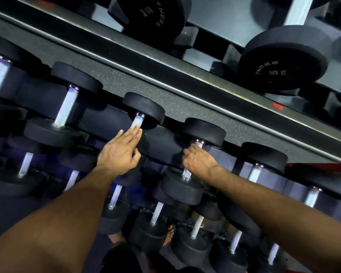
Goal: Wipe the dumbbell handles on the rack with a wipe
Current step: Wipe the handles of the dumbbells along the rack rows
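Dumbbell handles are being presented along the middle tier of the rack (185, 89), each dumbbell lying across the tier with its knurled bar showing between two black heads. One dumbbell handle (136, 121) near the middle of the tier is being touched by the left hand (120, 149), whose fingers are being held straight and together, the fingertips (136, 128) resting on the bar just below the far head; nothing is being gripped by this hand, and it is probably being laid there to steady the weight or to feel the bar. The next dumbbell handle (187, 173) toward the right end of the tier is being gripped by the right hand (198, 161), its fingers being curled round the upper part of the bar, with bare metal showing above and below the fist. A wipe cannot be made out in either hand; if one is being held, it is being hidden under the right palm, which would explain the closed grip. More dumbbells are being carried on the lower tier (193, 227) and on the upper tier (283, 58), none of them being touched. No container is being shown, so where the wipes are being kept cannot be told.
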